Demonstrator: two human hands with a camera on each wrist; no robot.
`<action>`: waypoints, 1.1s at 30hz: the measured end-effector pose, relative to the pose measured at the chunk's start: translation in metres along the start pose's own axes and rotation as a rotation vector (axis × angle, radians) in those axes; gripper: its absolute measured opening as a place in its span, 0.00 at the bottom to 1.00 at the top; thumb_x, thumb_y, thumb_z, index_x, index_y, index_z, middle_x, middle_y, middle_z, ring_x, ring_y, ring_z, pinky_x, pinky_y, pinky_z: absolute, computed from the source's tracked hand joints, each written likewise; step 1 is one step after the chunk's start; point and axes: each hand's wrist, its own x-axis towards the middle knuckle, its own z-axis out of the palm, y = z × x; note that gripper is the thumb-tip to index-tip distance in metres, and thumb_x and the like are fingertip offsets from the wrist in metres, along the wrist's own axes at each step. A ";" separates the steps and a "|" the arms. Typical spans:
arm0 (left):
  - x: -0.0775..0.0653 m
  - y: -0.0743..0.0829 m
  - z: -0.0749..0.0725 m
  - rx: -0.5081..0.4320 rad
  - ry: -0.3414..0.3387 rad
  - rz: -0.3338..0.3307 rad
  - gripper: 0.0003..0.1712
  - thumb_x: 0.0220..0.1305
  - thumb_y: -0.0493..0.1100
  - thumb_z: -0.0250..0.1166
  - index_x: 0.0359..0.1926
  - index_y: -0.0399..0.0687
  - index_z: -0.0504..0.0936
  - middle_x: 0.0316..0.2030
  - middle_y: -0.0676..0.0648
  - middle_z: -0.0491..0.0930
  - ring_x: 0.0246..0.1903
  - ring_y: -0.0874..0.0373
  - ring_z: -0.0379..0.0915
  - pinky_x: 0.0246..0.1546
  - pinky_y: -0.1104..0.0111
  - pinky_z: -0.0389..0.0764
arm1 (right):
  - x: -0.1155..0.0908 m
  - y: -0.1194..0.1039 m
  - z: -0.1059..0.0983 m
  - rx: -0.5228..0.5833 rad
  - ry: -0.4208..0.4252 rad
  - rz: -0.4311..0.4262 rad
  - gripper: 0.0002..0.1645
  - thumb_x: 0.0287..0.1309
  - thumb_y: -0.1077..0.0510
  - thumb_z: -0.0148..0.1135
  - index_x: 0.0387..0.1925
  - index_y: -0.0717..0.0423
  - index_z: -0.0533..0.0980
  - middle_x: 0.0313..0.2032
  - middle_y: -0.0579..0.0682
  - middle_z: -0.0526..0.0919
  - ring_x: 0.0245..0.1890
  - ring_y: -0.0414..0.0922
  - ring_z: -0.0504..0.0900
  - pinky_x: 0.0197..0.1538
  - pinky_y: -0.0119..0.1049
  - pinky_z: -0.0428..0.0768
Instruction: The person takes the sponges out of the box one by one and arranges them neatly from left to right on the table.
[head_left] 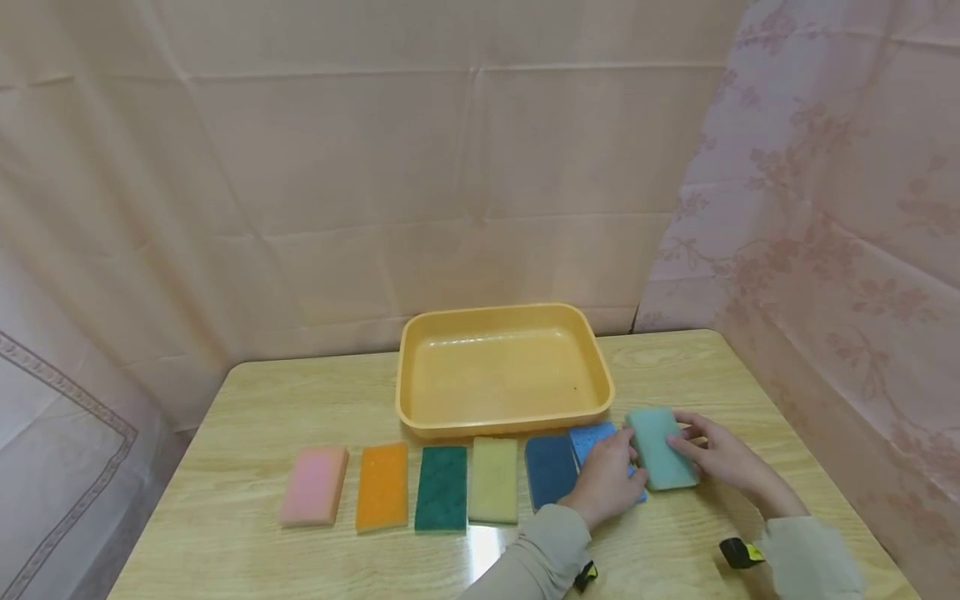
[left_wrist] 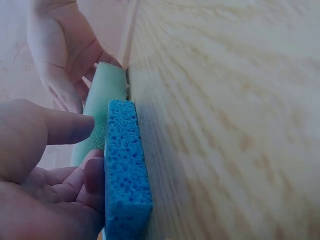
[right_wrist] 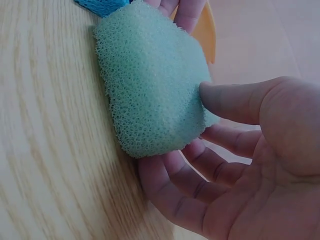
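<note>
A mint-green porous sponge [head_left: 662, 452] is at the right end of a row of sponges. My right hand [head_left: 729, 457] holds it by its right side. In the right wrist view the thumb presses its face, and the fingers of that hand [right_wrist: 240, 155] curl under its edge, tilting it off the table. My left hand [head_left: 606, 482] lies over a bright blue sponge [head_left: 592, 437], hiding part of it. Its fingers touch the blue sponge [left_wrist: 129, 165] in the left wrist view, with the thumb apart from it, near the mint-green sponge.
Behind the row stands a yellow tray [head_left: 502, 379]. Leftward from the hands lie a dark blue sponge [head_left: 550, 468], a pale yellow sponge [head_left: 493, 481], a dark green sponge [head_left: 441, 490], an orange sponge [head_left: 382, 487] and a pink sponge [head_left: 313, 486]. Curtains enclose the wooden table [head_left: 225, 467].
</note>
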 end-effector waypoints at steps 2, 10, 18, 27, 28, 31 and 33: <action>0.000 0.000 0.000 0.006 -0.012 -0.008 0.32 0.66 0.42 0.69 0.69 0.40 0.70 0.41 0.57 0.79 0.47 0.67 0.74 0.54 0.73 0.76 | 0.001 0.001 0.001 -0.008 0.001 0.006 0.41 0.74 0.48 0.58 0.73 0.71 0.56 0.51 0.63 0.72 0.44 0.52 0.76 0.34 0.39 0.80; 0.002 -0.002 0.000 0.033 -0.036 -0.020 0.34 0.63 0.41 0.72 0.68 0.39 0.71 0.40 0.57 0.78 0.48 0.65 0.73 0.55 0.72 0.74 | 0.004 -0.001 0.003 -0.027 0.006 0.064 0.44 0.72 0.45 0.59 0.73 0.72 0.56 0.52 0.64 0.73 0.47 0.54 0.74 0.38 0.40 0.79; 0.003 -0.002 0.002 0.027 -0.035 -0.028 0.34 0.62 0.41 0.73 0.66 0.38 0.72 0.39 0.57 0.79 0.46 0.64 0.74 0.52 0.73 0.75 | 0.006 -0.001 0.003 -0.051 0.004 0.099 0.44 0.73 0.43 0.59 0.72 0.72 0.57 0.54 0.67 0.74 0.50 0.56 0.75 0.43 0.41 0.80; 0.006 -0.003 0.000 0.017 -0.029 -0.029 0.35 0.60 0.42 0.75 0.65 0.38 0.74 0.39 0.55 0.82 0.48 0.66 0.75 0.52 0.76 0.75 | 0.009 -0.003 0.002 -0.060 -0.011 0.122 0.47 0.72 0.41 0.59 0.71 0.73 0.57 0.54 0.68 0.74 0.49 0.55 0.76 0.43 0.41 0.80; 0.006 -0.003 0.000 0.017 -0.024 -0.023 0.35 0.59 0.42 0.75 0.65 0.37 0.74 0.39 0.55 0.82 0.47 0.66 0.76 0.51 0.76 0.75 | 0.009 -0.003 0.002 -0.057 -0.011 0.123 0.47 0.72 0.41 0.59 0.71 0.74 0.57 0.54 0.68 0.75 0.48 0.54 0.76 0.43 0.41 0.80; 0.006 -0.004 0.000 0.017 -0.010 -0.010 0.34 0.58 0.41 0.75 0.64 0.37 0.75 0.39 0.55 0.82 0.46 0.66 0.76 0.50 0.77 0.75 | 0.009 -0.002 0.002 -0.041 -0.016 0.123 0.47 0.71 0.42 0.60 0.71 0.74 0.57 0.54 0.68 0.75 0.48 0.54 0.76 0.42 0.40 0.80; 0.006 -0.004 0.000 0.025 -0.005 -0.005 0.34 0.58 0.41 0.75 0.63 0.37 0.76 0.38 0.55 0.82 0.45 0.66 0.76 0.49 0.78 0.75 | 0.009 -0.001 0.002 -0.039 -0.020 0.126 0.47 0.72 0.42 0.59 0.72 0.74 0.56 0.55 0.68 0.75 0.48 0.54 0.76 0.42 0.40 0.80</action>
